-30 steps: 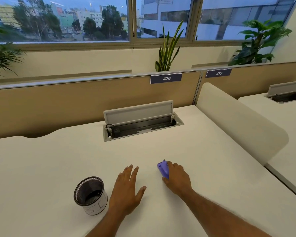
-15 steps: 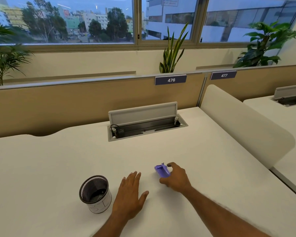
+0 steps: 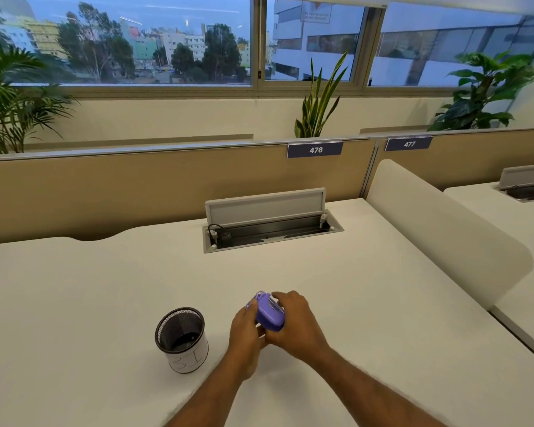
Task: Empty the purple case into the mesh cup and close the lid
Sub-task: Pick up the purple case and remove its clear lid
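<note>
Small purple plastic case [image 3: 269, 314] gripped between left hand [image 3: 246, 329] and right hand [image 3: 293, 323], above white desk [image 3: 367, 303]. Black wire-mesh cup [image 3: 182, 339] upright just left of hands.

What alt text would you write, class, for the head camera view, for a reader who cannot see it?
Two bare hands, the left hand and the right hand, hold a small purple case together just above a white desk. A black mesh cup stands upright on the desk to their left. Behind are an open cable tray, a partition and potted plants by windows.
</note>
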A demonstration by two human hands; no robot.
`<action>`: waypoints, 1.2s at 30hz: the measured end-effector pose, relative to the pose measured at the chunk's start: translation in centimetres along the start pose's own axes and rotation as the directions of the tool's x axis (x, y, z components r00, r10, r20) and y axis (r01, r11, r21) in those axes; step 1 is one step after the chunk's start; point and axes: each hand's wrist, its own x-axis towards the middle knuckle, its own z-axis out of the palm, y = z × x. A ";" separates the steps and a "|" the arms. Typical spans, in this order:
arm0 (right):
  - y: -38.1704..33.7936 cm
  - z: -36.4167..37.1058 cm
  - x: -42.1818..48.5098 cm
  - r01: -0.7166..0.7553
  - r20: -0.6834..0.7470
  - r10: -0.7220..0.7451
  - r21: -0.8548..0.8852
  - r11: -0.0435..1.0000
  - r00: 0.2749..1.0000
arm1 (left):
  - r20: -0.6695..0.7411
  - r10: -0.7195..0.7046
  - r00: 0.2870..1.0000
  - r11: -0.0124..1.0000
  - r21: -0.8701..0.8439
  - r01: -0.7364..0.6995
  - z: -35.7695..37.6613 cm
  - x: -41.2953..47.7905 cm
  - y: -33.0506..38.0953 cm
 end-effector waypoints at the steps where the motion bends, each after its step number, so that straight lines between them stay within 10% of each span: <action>1: 0.0 -0.1 -0.1 -0.003 0.015 0.003 0.028 1.000 1.000 | -0.008 -0.006 1.000 1.000 -0.020 0.006 -0.2 -0.1 0.1; 9: -0.6 -0.2 -1.1 -0.065 0.068 0.048 0.277 0.959 0.997 | -0.019 -0.081 0.996 0.971 -0.227 0.075 -1.1 -0.3 0.1; 16: -1.8 1.4 -2.1 0.073 -0.052 -0.063 0.206 0.976 0.997 | -0.134 -0.166 0.977 0.925 -0.365 0.107 -1.0 -0.6 -0.4; 27: -3.9 1.1 -3.7 0.422 0.056 -0.423 0.023 0.906 0.904 | 0.089 -0.139 0.986 0.821 -0.546 0.165 -2.6 -0.6 -0.4; 36: -4.8 1.9 -4.2 0.357 0.009 -0.357 -0.048 0.933 0.934 | 0.140 -0.070 0.988 0.733 -0.665 0.147 -3.1 -0.5 0.2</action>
